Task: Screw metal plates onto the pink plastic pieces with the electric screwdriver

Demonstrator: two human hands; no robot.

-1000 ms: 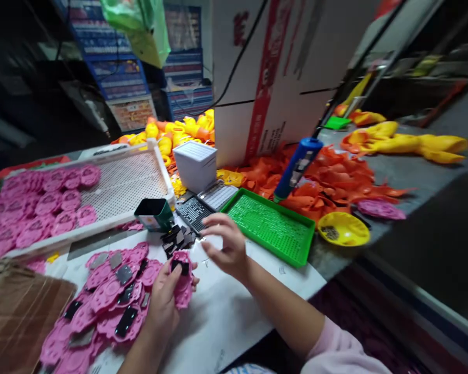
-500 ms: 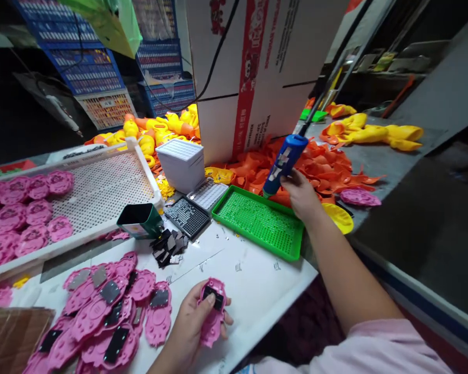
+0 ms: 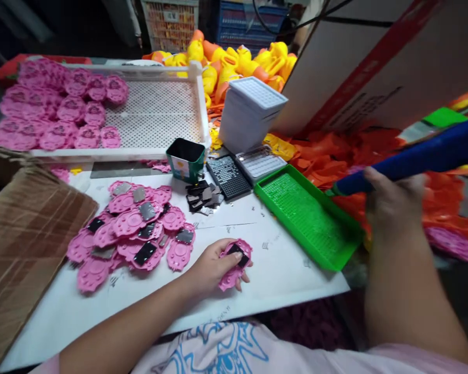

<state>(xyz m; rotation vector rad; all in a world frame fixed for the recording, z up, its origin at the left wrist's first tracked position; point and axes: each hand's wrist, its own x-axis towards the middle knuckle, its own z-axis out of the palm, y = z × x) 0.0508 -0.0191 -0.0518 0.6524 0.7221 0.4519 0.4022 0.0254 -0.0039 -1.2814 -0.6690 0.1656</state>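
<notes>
My left hand (image 3: pixel 212 264) grips a pink plastic toy part (image 3: pixel 230 277) above the white table, its thumb pressed on a black rectangular piece (image 3: pixel 242 258) set in the part. In my right hand (image 3: pixel 398 200), somewhat blurred, is a blue electric screwdriver (image 3: pixel 423 156). It lies nearly level, its tip at the far edge of the green tray (image 3: pixel 309 244). Small shiny screws lie in that tray. To the left of my left hand is a heap of pink parts (image 3: pixel 128 222), several with black or grey rectangles on them.
A dark green cup (image 3: pixel 185 160), loose black pieces (image 3: pixel 203 196) and a black perforated tray (image 3: pixel 229 176) sit behind my left hand. Further back are a white crate (image 3: pixel 156 111), stacked white trays (image 3: pixel 249 114) and orange pieces (image 3: pixel 335 156). A cardboard box (image 3: pixel 35 228) stands at left.
The view has swung left. The screwdriver has tipped from nearly upright to nearly level, its tip still by the green tray. My left hand keeps its hold on the pink part.
</notes>
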